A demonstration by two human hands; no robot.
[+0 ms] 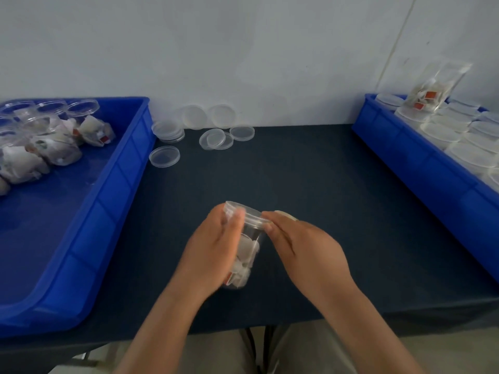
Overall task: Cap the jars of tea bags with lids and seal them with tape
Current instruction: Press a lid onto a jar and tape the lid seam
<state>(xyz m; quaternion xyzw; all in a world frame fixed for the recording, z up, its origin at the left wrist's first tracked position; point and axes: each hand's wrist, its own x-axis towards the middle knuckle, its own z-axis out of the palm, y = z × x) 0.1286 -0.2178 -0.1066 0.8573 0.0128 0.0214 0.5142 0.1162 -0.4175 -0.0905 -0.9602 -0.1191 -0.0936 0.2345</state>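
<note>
A clear plastic jar (248, 252) holding white tea bags is in the middle of the dark table, tilted away from me. A clear lid (247, 213) sits on its top. My left hand (213, 252) grips the jar's left side, thumb up near the lid. My right hand (302, 244) touches the lid's right edge with its fingertips; something pale, perhaps tape, shows at those fingertips but is too blurred to tell. Several loose clear lids (216, 139) lie at the back of the table.
A blue bin (113, 184) at the left holds open jars of tea bags (40, 141). Another blue bin (432, 168) at the right holds several capped jars (453, 130) and a clear bag of tea bags (437, 87). A white wall stands behind the table.
</note>
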